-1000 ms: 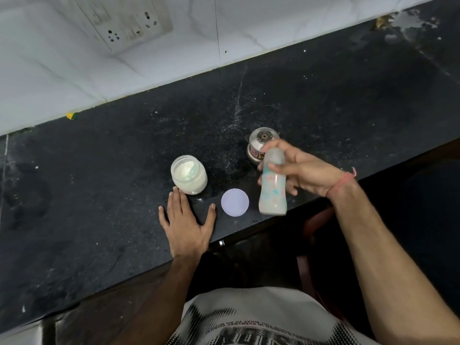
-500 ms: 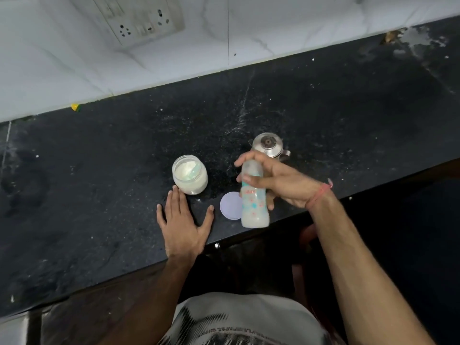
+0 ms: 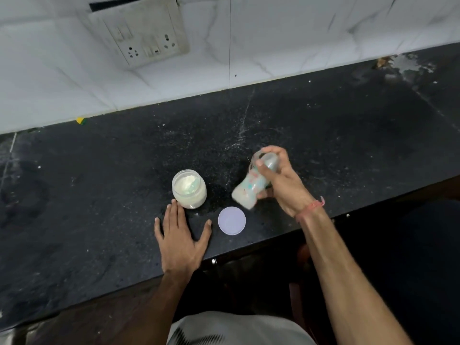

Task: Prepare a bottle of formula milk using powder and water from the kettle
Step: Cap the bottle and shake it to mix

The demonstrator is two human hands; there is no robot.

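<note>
My right hand [image 3: 282, 181] grips a baby bottle [image 3: 249, 188] full of milky white liquid, held tilted above the black counter [image 3: 348, 135] with its base toward the lower left and blurred by motion. The metal kettle is almost wholly hidden behind that hand and bottle. An open jar of white formula powder [image 3: 189, 189] stands to the left, and its round pale lid [image 3: 232, 220] lies flat near the counter's front edge. My left hand [image 3: 180, 236] rests flat on the counter just in front of the jar, fingers spread, holding nothing.
A white marble wall with a switch and socket plate [image 3: 146, 36] runs behind the counter. A small yellow-green scrap [image 3: 81, 120] lies at the wall's foot on the left. Spilled powder specks dot the counter. A pale stain [image 3: 405, 64] marks the far right corner.
The bottle in my right hand has swung from upright to tilted and moved up and right in front of the kettle, now blurred. My left hand stays flat.
</note>
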